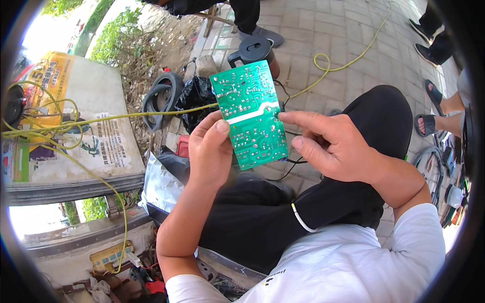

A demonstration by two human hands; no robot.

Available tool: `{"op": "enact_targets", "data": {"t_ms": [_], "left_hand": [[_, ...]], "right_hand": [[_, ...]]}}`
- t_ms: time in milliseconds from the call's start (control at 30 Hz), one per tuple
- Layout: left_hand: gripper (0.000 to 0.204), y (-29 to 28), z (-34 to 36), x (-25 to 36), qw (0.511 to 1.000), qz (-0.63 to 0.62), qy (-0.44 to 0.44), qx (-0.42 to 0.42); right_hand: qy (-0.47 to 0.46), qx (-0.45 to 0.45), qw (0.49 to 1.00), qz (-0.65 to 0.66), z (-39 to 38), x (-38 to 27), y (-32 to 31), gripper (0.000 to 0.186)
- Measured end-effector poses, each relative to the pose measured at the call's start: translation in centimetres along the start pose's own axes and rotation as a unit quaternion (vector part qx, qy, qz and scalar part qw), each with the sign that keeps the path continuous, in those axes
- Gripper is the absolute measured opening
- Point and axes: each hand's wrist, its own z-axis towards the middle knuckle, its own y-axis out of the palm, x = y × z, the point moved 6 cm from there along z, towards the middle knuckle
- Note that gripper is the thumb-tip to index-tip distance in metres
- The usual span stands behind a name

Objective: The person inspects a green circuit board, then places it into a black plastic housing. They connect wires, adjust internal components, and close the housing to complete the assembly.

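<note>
A green circuit board (247,134) is held up in front of my lap, its solder side facing me. Many silvery solder joints dot it, and a white band crosses its middle. My left hand (212,146) grips the board's left edge, thumb on the face and fingers behind. At the right edge, my right hand (328,144) points with its index finger stretched to the board, at or very close to the surface. Its thumb stands apart below, and the other fingers are partly curled. The right hand holds nothing that I can see.
A yellow cord (192,109) runs behind the board from a worn bench (113,96) on the left. Beyond the board stand a dark lidded jug (255,49) and black rubber tubes (161,93). A power strip (111,256) lies lower left. Other people's feet (427,126) are at right.
</note>
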Motion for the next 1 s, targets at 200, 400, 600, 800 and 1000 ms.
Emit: {"op": "enact_targets", "data": {"t_ms": [200, 400, 600, 800, 1000], "left_hand": [[0.048, 0.2, -0.1, 0.2, 0.998, -0.062, 0.005, -0.003], [0.042, 0.3, -0.1, 0.1, 0.996, -0.090, 0.006, -0.004], [0.042, 0.3, 0.0, 0.1, 0.996, -0.085, 0.008, -0.005], [0.043, 0.7, -0.2, -0.1, 1.000, -0.022, 0.006, 0.011], [0.045, 1.3, -0.3, -0.9, 0.999, 0.031, -0.019, 0.016]], "right_hand": [[-0.001, -0.005, 1.000, 0.002, 0.0, 0.0, 0.1, 0.037], [-0.005, -0.006, 1.000, 0.008, 0.1, 0.2, 0.2, 0.037], [0.034, -0.014, 0.998, 0.048, 0.1, 0.4, 0.1, 0.036], [-0.032, -0.027, 0.999, 0.004, -0.2, -0.4, 0.6, 0.039], [-0.086, -0.045, 0.992, -0.076, -0.1, -0.3, 2.0, 0.041]]}}
